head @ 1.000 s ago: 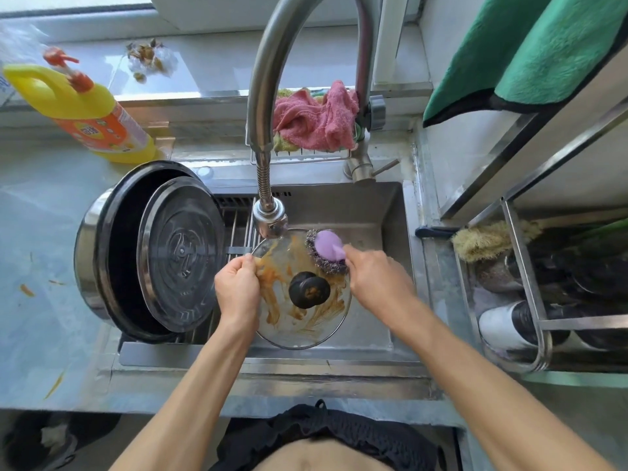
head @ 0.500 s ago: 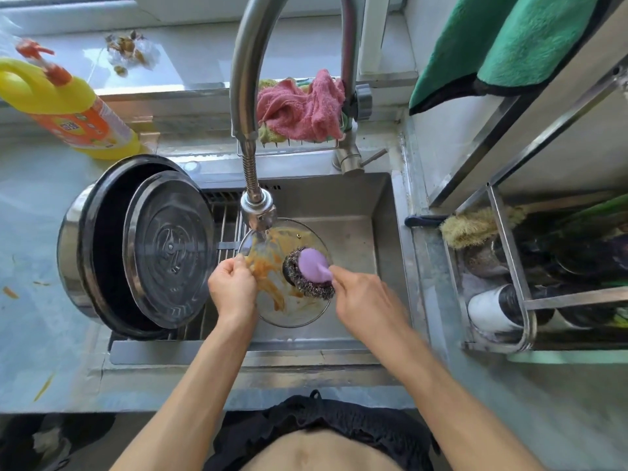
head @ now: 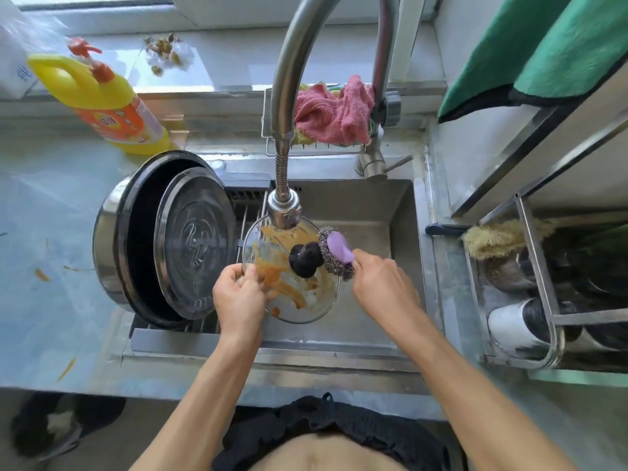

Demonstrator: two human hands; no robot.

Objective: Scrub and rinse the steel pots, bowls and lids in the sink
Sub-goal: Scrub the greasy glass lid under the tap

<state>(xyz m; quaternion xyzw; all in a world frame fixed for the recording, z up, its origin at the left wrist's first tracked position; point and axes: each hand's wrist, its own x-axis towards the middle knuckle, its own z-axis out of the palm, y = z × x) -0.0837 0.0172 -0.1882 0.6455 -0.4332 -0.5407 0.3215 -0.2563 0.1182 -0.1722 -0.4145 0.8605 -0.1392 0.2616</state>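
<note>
My left hand [head: 239, 297] pinching the rim of a sauce-smeared round glass lid [head: 292, 294] at frame centre over the steel sink [head: 367, 205], my right hand [head: 384, 287] gripping a purple-handled steel-wool scrubber [head: 334, 253] against the lid's right edge, black-lined steel pot [head: 142, 239] centre left.

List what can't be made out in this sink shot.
Head view only:
- Water flow: blurred around the faucet head; running or not, cannot tell.
- Glass lid: near-left rim hidden under the left hand.
- Scrubber: handle end hidden in the right hand.
- Big pot: inside blocked by the steel lid leaning in it.
- Rack contents: dark, cut off by the right edge.
</note>
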